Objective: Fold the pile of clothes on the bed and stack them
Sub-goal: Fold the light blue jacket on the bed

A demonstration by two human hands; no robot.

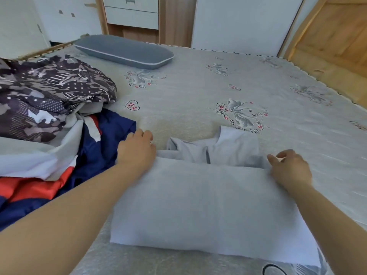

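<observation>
A pale grey-blue garment (208, 205) lies on the bed in front of me, its near part folded into a flat rectangle, its sleeve and collar end crumpled beyond the fold. My left hand (137, 149) holds the fold's far left corner, fingers curled over the cloth. My right hand (290, 167) pinches the fold's far right corner between thumb and fingers. To the left lies the unfolded pile: a navy, red and white jacket (95, 155), a light grey cloth (29, 157) and a dark patterned fabric (49, 92).
The bed (198, 92) has a grey cover printed with flowers and hearts. A grey pillow (123, 50) lies at its far edge. White cabinets (131, 12) and a wooden door (333, 36) stand behind. A black cable (272, 268) shows at the bottom.
</observation>
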